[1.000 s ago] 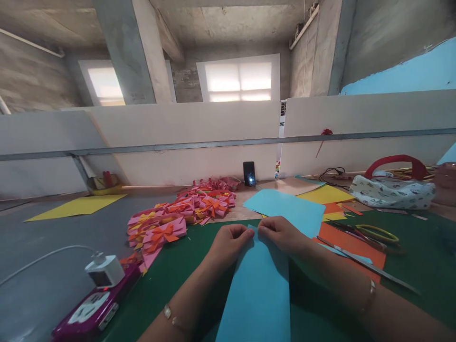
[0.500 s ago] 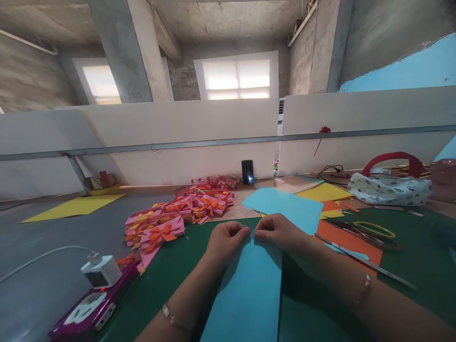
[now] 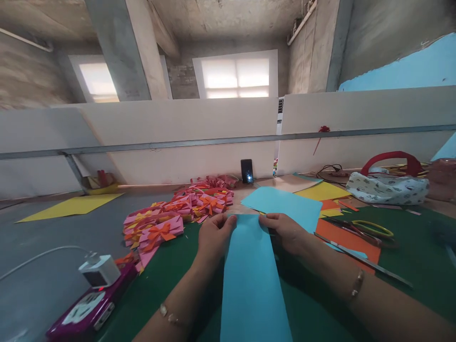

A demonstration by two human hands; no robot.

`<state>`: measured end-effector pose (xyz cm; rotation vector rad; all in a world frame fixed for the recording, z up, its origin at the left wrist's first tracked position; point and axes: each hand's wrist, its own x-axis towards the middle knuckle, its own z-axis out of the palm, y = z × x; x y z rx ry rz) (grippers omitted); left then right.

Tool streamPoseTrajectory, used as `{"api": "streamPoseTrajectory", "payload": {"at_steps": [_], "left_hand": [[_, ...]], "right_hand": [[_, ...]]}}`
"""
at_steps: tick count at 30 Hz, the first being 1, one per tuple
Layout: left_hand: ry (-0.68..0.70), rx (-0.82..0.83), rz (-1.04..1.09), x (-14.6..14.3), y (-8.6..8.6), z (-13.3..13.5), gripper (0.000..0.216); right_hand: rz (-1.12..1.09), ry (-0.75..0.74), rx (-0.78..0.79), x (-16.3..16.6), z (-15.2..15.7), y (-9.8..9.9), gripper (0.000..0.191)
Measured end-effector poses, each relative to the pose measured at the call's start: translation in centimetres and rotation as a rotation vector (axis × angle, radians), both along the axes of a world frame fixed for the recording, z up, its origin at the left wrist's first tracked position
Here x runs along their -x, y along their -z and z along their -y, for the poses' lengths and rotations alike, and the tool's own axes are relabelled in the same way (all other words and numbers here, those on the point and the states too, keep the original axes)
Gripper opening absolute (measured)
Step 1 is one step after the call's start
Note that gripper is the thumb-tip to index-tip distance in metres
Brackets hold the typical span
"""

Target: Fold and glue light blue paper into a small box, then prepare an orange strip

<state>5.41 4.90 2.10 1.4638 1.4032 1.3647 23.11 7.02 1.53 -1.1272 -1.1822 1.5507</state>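
Observation:
A long strip of light blue paper [image 3: 251, 280] lies lengthwise on the green cutting mat [image 3: 167, 280], running from the bottom of the view toward the far side. My left hand [image 3: 213, 235] pinches its far left corner. My right hand [image 3: 283, 230] pinches the far right corner, fingers closed on the paper edge. Each wrist wears a thin bracelet.
A pile of pink and orange paper bows [image 3: 174, 213] lies to the left. Blue [image 3: 285, 202], yellow and orange [image 3: 349, 235] sheets, scissors [image 3: 366, 230] and a metal ruler [image 3: 370, 263] sit to the right. A purple power strip with a white charger [image 3: 96, 289] is near left. A phone [image 3: 246, 171] leans on the wall.
My hands moved apart from the middle of the strip's far end out to its corners. The far end of the strip now looks flat and wider; the camera shifted slightly.

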Motion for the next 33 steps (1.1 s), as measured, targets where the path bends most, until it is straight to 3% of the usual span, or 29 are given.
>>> {"api": "streamPoseTrajectory", "payload": {"at_steps": [9,18,28,33], "left_hand": [[0.025,0.038,0.043,-0.3,-0.4,0.3,0.031],[0.078,0.096,0.097,-0.4,0.4,-0.5,0.037],[0.304,0.437,0.041,0.6,-1.2,0.4,0.035],[0.220,0.440,0.011,0.9,-1.0,0.0,0.026]], "right_hand": [[0.019,0.134,-0.044,0.2,-0.2,0.3,0.025],[0.253,0.256,-0.313,0.1,-0.6,0.6,0.027],[0.299,-0.048,-0.198,0.1,-0.3,1.0,0.029],[0.364,-0.117,-0.158,0.4,-0.4,1.3,0.036]]}}
